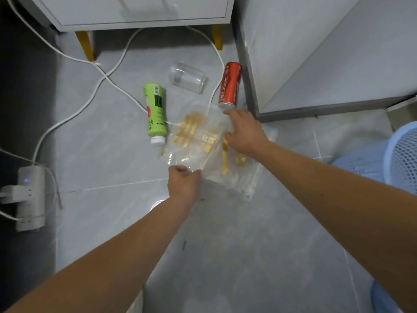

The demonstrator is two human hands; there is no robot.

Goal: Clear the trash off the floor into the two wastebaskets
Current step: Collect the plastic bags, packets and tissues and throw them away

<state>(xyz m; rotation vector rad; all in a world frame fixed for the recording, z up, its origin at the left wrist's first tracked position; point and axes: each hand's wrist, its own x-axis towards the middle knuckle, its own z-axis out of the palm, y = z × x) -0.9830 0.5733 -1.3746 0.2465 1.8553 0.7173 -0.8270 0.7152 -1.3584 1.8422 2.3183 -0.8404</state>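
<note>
A clear plastic bag with gold print (198, 141) lies crumpled on the grey floor tiles. My left hand (183, 184) pinches its near edge. My right hand (244, 132) grips its far right part, close to the mouth of a red soda can (230, 85) lying on its side. A second clear flat bag (243, 177) lies under and to the right of the first. To the left, a green bottle with a white cap (156, 111) also lies on its side. A clear plastic cup (188, 78) lies behind them. A blue mesh wastebasket (404, 154) stands at the right edge.
White cables (94, 91) snake across the floor to a power strip (31, 197) at the left. A white cabinet on gold legs (140, 14) stands at the back. A grey-edged white panel (316, 64) stands to the right. Another blue rim (381, 299) shows at the bottom right.
</note>
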